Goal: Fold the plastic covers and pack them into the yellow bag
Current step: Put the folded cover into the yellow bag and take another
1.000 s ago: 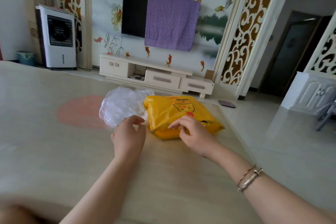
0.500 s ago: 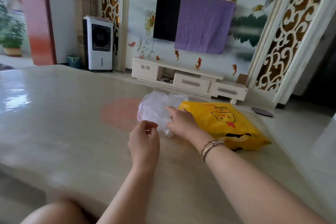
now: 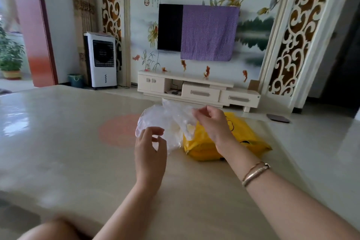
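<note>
- Right hand (image 3: 211,124), centre of frame: fingertips pinch the top edge of the clear plastic cover (image 3: 167,122), lifting it off the desk (image 3: 58,142).
- Left hand (image 3: 151,148), just below and left: thumb and forefinger curled at the cover's lower edge; whether they actually nip the film cannot be told.
- Cover hangs crumpled between both hands, its right part in front of the yellow bag (image 3: 243,138).
- Yellow bag lies flat on the desk, right of centre, partly behind the right wrist.
- Bracelet (image 3: 255,173) on the right forearm, lower right.
- Upper centre: television (image 3: 169,27) half draped with a purple cloth (image 3: 208,33); white cabinet (image 3: 198,91) beneath it.
</note>
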